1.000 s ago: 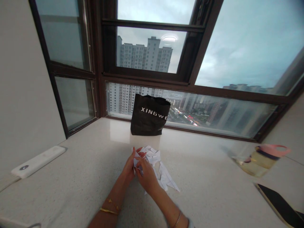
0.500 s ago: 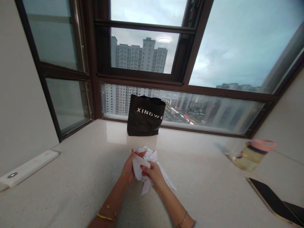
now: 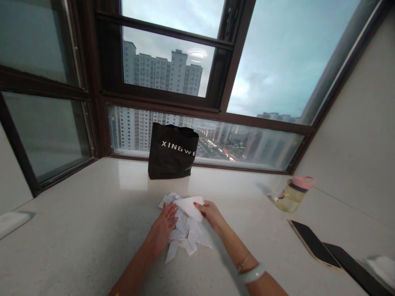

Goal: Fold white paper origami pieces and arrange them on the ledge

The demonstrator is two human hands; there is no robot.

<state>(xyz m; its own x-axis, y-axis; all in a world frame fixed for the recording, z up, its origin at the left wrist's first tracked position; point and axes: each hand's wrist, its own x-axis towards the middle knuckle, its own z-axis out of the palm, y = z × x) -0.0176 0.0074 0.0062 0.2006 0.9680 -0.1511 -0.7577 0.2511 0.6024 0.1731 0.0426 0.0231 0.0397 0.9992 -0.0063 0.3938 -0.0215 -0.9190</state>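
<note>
Delicately, a person's right hand [image 3: 212, 212] pinches a flat white piece of paper [image 3: 189, 206] between thumb and fingers, its grip narrow on the paper's right end, above a loose pile of torn, angular white paper scraps [image 3: 191, 235] on a pale, speckled stone-like countertop [image 3: 92, 246]. The left hand [image 3: 163, 226] reaches in from the other side, its fingers extended and loosely spread at the pile's left edge, near the held paper's tapering end; whether the fingertips touch it, one cannot tell. A slim chain bracelet [image 3: 243, 262] and a thick pale bangle [image 3: 253, 273] circle the right wrist. Behind the scraps, an upright black bag with white "XINGWE" lettering [image 3: 173, 158] stands before a brown-framed window [image 3: 265, 125] overlooking grey high-rise towers [image 3: 168, 74] and a lit road. Well to the right sit a yellowish clear bottle with a pink lid [image 3: 291, 199] and a dark, flat phone with a light edge [image 3: 311, 242]; a long white plastic block [image 3: 12, 223] lies at far left.
</note>
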